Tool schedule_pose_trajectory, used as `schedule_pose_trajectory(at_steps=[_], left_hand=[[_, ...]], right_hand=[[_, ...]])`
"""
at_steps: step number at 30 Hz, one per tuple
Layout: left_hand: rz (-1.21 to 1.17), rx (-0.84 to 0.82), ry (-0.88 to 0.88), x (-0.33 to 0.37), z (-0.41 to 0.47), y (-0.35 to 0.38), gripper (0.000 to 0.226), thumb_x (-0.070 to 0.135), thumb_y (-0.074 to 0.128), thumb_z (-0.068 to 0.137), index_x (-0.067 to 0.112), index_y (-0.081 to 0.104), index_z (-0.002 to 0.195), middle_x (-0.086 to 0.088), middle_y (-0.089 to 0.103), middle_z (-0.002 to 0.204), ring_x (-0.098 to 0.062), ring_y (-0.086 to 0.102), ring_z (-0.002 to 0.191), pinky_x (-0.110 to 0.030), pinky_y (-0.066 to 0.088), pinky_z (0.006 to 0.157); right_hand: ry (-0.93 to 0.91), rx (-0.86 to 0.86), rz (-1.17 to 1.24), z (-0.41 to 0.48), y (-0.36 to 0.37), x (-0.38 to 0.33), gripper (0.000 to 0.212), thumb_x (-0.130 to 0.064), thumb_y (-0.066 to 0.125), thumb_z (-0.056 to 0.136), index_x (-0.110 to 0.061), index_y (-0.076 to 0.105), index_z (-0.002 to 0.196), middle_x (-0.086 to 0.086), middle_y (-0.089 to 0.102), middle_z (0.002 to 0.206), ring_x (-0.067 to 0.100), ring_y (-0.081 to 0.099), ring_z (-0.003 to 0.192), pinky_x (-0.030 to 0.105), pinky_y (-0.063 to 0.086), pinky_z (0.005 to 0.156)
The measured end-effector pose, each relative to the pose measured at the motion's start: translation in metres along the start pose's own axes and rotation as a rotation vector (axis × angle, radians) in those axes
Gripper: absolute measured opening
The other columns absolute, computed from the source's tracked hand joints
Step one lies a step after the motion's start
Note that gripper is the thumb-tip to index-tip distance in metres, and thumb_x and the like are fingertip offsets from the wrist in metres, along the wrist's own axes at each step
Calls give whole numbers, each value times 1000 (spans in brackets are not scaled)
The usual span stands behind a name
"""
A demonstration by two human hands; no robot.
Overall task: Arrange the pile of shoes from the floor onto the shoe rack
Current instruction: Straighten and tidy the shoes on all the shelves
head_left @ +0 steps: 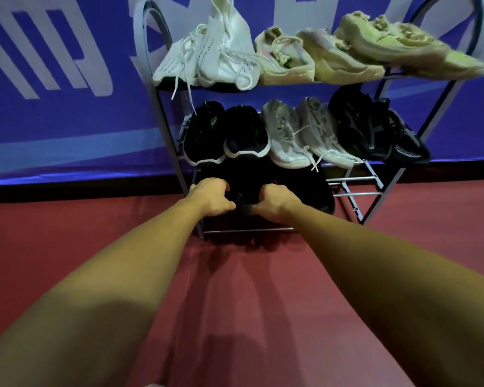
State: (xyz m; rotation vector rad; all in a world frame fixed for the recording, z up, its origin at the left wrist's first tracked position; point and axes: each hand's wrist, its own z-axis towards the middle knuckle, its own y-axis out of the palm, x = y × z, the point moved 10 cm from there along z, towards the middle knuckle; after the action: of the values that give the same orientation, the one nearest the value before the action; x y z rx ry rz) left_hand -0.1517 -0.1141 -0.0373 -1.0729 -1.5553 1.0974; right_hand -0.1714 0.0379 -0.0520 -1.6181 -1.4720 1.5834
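Gripping black shoes (291,188) on shoe rack (355,194) bottom shelf, both hands (214,197) clamped, upper shelves full

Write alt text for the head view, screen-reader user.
Both hands, left hand and right hand, grip black shoes on the bottom shelf of a metal rack standing on a red floor. The middle shelf holds black shoes with white soles, grey sneakers and dark sneakers; the top holds white sneakers and beige sneakers.

Black shoes (280,185) under both hands; above them black, grey and white pairs, then white (207,57) and pale yellow-green (375,51); floor (67,233) red.
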Motion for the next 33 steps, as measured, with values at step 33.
schedule_pose_trajectory(at_steps=[33], left_hand=[[-258, -69, 84, -1, 42, 57, 45, 18, 68, 81, 37, 63, 122, 2, 64, 113, -20, 63, 94, -34, 55, 90]], right_hand=[[309, 129, 409, 46, 31, 24, 27, -41, 60, 85, -30, 61, 110, 5, 72, 104, 28, 74, 79, 35, 60, 79]])
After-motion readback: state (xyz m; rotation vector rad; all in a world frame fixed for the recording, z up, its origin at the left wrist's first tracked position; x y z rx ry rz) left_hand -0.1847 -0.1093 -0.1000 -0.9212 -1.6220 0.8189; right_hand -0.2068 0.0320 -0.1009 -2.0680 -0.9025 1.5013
